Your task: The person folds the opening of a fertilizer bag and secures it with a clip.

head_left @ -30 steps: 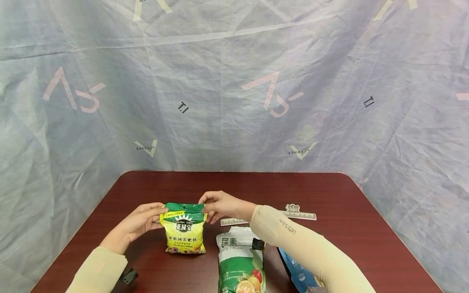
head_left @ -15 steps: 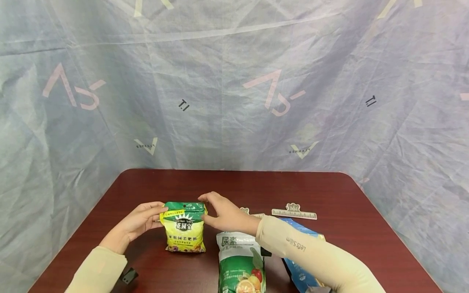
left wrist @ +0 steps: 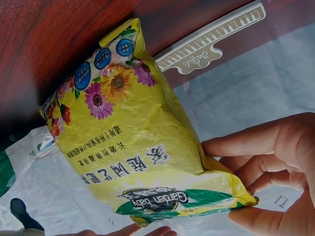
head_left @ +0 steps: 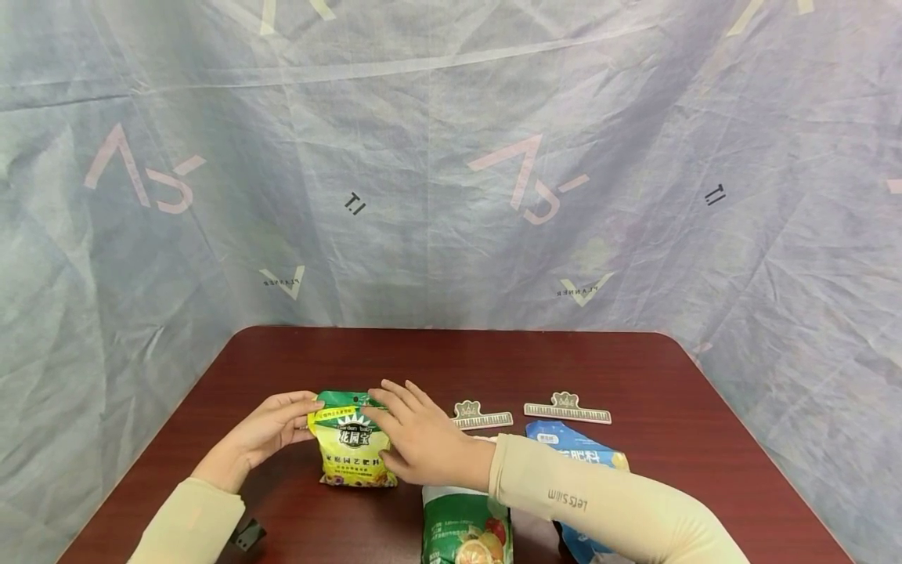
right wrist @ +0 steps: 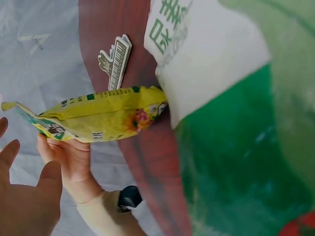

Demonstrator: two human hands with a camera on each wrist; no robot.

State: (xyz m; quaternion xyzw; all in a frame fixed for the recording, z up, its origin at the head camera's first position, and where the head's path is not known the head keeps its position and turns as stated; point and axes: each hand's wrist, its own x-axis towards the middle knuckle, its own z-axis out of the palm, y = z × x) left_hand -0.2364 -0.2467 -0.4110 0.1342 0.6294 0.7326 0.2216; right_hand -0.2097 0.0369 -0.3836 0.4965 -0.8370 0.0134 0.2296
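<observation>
My left hand [head_left: 264, 427] pinches the upper left corner of a yellow and green fertilizer bag [head_left: 352, 446], which is upright on the table. The left wrist view shows the thumb and fingers of this hand on the bag's green top edge [left wrist: 206, 199]. Spread in front of the bag's right side is my right hand [head_left: 419, 439], its fingers extended. In the right wrist view a gap shows between that hand [right wrist: 29, 196] and the bag [right wrist: 106, 115].
A green and white bag [head_left: 461, 521] stands at the front middle, partly behind my right forearm. Right of it is a blue bag [head_left: 571, 442], also partly covered. Behind them lie two keyboard-patterned clips, one nearer the middle [head_left: 482, 419] and a right clip [head_left: 567, 411].
My right hand has let go of the fertilizer bag's upper right corner, opened its fingers and come forward across the bag's front. The left hand has kept its hold.
</observation>
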